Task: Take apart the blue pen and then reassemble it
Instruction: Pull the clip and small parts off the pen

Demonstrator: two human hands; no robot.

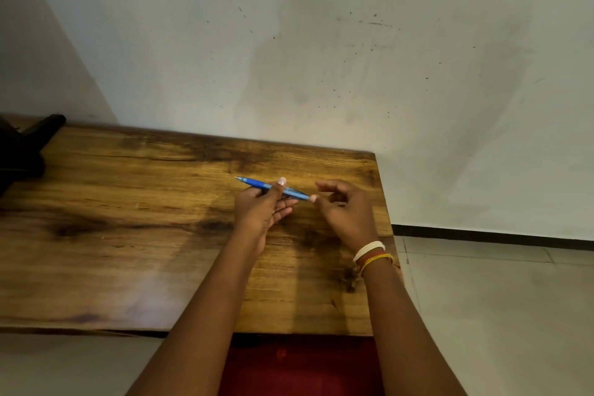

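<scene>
head view: the left hand [261,207] has its grip closed around the middle of the blue pen [257,184], held above the wooden bench [128,202]; the right hand [345,209] pinches the pen's right end between thumb and forefinger

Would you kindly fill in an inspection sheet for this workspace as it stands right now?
Surface: wooden table with dark grain patches, set against the wall.
Job's things: blue pen, in one piece as far as can be seen, held above the table, tip pointing left.
Clutter: black object at the table's far left corner, cut off by the frame.
Hands: left hand grips the pen's middle; right hand pinches its right end; bands on the right wrist.
Cables: nothing seen.
Surroundings: scuffed pale wall, tiled floor, red surface below the table's near edge.
</scene>
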